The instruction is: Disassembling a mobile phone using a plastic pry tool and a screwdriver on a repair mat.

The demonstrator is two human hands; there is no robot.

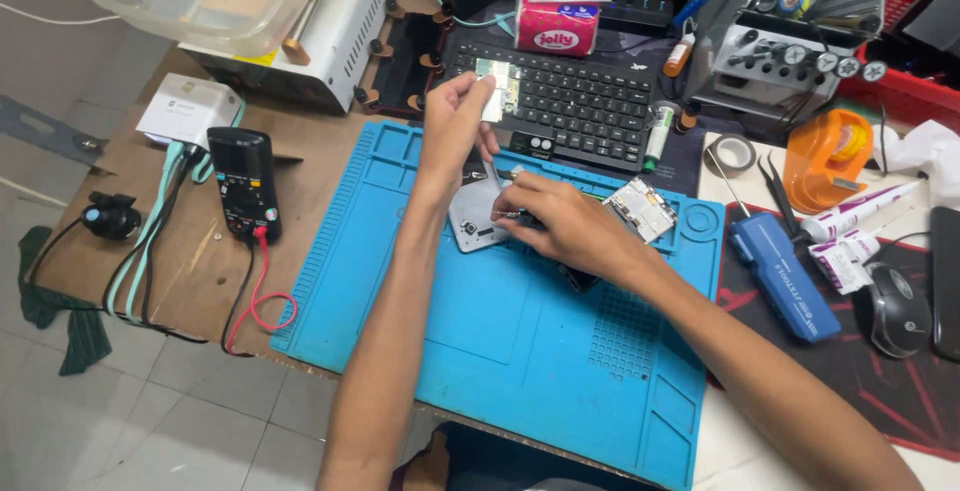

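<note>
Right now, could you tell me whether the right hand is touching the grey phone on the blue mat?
Touching: the head view shows the right hand with fingertips resting on the grey phone.

a brown worktop [200,251] carries a blue repair mat [520,351] in the middle. left of the mat lies a black multimeter [243,183] with red and black leads. far behind sits a black keyboard [570,101]; at right, a blue box [782,276] and a mouse [897,308].

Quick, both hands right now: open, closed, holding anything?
Left hand: closed, pinching a small white piece above the phone.
Right hand: closed on a thin tool, tip at the phone on the blue mat.
</note>
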